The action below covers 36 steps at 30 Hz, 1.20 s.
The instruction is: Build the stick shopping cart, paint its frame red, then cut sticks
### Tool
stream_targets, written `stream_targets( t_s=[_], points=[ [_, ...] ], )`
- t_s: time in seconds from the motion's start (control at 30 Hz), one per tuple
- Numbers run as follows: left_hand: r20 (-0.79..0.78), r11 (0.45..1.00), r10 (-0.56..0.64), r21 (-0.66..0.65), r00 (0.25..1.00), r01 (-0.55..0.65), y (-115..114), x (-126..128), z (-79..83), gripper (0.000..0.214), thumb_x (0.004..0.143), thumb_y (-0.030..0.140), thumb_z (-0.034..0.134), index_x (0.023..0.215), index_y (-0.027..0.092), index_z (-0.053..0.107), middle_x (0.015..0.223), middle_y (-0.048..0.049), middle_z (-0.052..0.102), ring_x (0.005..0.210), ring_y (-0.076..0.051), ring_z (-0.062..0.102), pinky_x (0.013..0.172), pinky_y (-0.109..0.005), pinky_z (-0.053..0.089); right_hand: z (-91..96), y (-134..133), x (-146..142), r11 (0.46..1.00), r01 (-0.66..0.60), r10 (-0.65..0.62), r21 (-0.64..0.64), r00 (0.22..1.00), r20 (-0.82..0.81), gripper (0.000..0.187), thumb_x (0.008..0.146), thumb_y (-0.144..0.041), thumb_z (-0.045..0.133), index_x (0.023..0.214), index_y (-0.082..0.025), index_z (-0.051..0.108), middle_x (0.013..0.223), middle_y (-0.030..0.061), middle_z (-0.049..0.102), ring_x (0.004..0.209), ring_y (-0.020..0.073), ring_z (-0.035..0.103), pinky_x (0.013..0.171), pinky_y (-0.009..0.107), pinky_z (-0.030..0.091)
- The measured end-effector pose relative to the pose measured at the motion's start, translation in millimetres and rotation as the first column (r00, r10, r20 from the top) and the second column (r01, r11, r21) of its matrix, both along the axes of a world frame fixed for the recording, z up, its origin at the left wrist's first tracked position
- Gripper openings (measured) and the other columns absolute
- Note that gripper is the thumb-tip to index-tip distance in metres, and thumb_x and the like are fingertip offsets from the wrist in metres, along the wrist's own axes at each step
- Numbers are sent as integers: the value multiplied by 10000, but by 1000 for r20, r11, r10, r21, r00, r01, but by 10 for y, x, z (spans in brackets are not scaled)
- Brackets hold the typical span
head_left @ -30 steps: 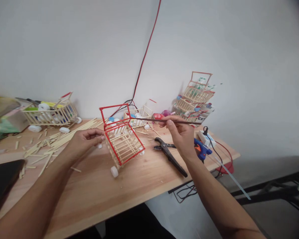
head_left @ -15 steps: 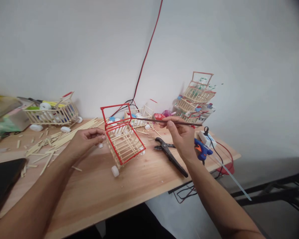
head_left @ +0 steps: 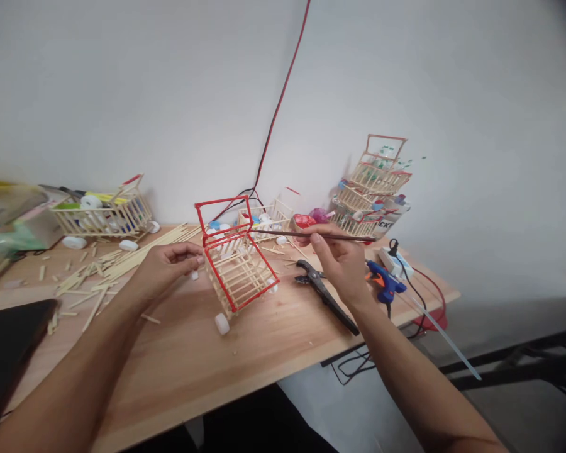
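A small shopping cart (head_left: 240,272) built of wooden sticks, with a red-coated rim and handle and white wheels, is at the middle of the table. My left hand (head_left: 173,267) is closed at its left side, fingertips pinching the edge near the handle. In my right hand (head_left: 342,261) is a thin dark paintbrush (head_left: 283,233), held nearly level. Its tip reaches the right side of the cart's red handle frame; whether it touches is too small to tell. A container of red paint (head_left: 304,220) stands behind my right fingers, partly hidden.
Black-handled pliers (head_left: 327,299) and a blue glue gun (head_left: 385,281) lie to the right, near a power strip (head_left: 396,263). Loose wooden sticks (head_left: 122,267) spread on the left, beside a dark flat device (head_left: 16,352). More stick carts (head_left: 106,217) line the wall.
The brush tip has moved slightly down along the right side of the handle frame. The whole view has shifted a little; my left hand keeps its hold on the cart.
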State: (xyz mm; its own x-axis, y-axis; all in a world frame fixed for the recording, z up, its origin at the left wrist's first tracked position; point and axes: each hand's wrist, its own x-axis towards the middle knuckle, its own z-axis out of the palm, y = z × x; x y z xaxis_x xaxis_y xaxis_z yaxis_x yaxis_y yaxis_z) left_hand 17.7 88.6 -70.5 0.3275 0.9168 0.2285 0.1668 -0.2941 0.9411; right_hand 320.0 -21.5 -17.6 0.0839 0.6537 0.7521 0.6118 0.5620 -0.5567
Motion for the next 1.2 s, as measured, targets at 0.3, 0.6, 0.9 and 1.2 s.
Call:
stream_targets(
  t_s=[0.3,0.6,0.9,1.2],
  points=[
    [20,999,0,-34,1000,1,-25,12,23,279,637,410,781,798,184,752,778,-38,733,617,-150,582,593,-260,472,-18,-17,9,998,55,-57,18,994,92,169,970,-283,577,990,-212,729,899,45,764,897,198,715,887,368,546],
    [29,1000,-17,20,999,16,1,-14,10,250,653,399,780,794,193,777,834,-49,749,678,-162,603,619,-260,462,21,-220,-186,998,-51,51,27,998,23,148,966,-236,578,1020,-218,714,927,49,755,906,194,708,845,355,560],
    [91,991,131,-8,987,-131,-36,-24,100,258,623,315,727,837,180,781,808,-40,753,586,-127,516,581,-257,429,29,-286,-361,994,-55,45,96,994,95,163,939,-153,589,1021,-230,707,947,32,764,882,172,713,808,321,561],
    [68,941,335,-83,940,-329,91,-145,-11,224,548,264,621,708,171,746,730,-46,746,523,-121,498,505,-240,386,65,-316,-665,962,-233,176,141,927,331,220,907,-100,631,1090,-209,684,981,45,757,932,161,699,846,319,544]
  ],
)
